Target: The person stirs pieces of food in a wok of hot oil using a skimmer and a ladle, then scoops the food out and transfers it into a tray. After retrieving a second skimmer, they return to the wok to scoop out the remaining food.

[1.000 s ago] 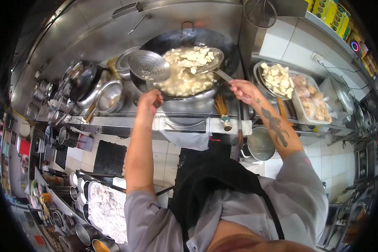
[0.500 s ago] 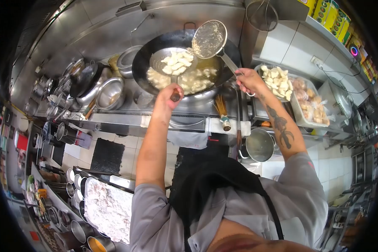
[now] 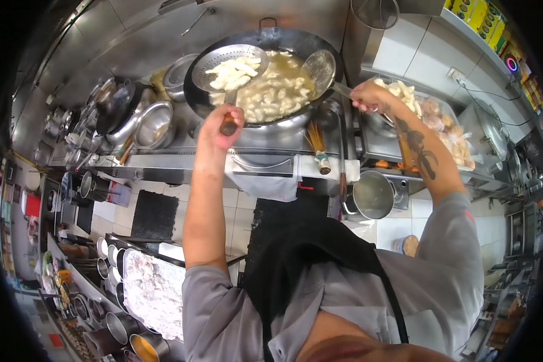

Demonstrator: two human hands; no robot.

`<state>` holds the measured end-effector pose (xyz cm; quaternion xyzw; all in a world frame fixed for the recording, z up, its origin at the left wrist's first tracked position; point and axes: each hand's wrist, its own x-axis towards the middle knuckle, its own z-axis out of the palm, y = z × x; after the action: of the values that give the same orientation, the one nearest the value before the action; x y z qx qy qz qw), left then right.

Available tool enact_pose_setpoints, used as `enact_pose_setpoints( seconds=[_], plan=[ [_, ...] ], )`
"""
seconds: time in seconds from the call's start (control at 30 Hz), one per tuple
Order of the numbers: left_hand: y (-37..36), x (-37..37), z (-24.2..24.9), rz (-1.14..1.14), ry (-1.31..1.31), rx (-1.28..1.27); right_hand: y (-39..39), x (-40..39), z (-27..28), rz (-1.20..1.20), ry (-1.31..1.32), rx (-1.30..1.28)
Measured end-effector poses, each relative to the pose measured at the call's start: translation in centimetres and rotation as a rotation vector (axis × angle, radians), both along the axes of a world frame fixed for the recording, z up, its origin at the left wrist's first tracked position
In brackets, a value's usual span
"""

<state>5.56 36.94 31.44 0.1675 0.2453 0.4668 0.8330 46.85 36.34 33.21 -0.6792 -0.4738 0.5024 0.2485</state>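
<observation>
Noted grey shirt (image 3: 428, 265) and black apron (image 3: 308, 247) nearest the camera. At lower left, saw tray of white-coated food (image 3: 154, 292); at right, below counter height, metal pot (image 3: 374, 196). Along the front of the counter (image 3: 283, 143), found white cloth (image 3: 265, 187) hanging and bamboo brush (image 3: 318, 151) lying bristles away from the camera.

With left hand (image 3: 222, 123), gripped wooden handle of perforated ladle (image 3: 206, 55), fingers clamped round it. Held ladle over left part of black wok (image 3: 298, 42), with drained pale pieces (image 3: 234, 73) in its bowl. With right hand (image 3: 371, 98), gripped metal handle of strainer (image 3: 318, 69), fingers curled closed on it. Held strainer at right side of wok; could not tell contact with the liquid.

Between and below both tools, observed more pale pieces (image 3: 271, 99) crowded in cloudy, bubbling liquid. Left of wok, recorded metal bowl (image 3: 155, 125); right of it, heaped pieces (image 3: 401, 93) partly hidden by right forearm, and just beside these, bagged food (image 3: 443, 120). Farther off, saw round sieve (image 3: 374, 12) and yellow boxes (image 3: 479, 21) on shelf.
</observation>
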Motion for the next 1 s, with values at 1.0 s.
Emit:
enact_pose_setpoints(
  seconds=[1.0],
  plan=[
    [-1.5,-4.5,1.4,0.192,0.208,0.012,-1.2,-5.3,-9.9,0.023,0.850,-0.050]
  ],
)
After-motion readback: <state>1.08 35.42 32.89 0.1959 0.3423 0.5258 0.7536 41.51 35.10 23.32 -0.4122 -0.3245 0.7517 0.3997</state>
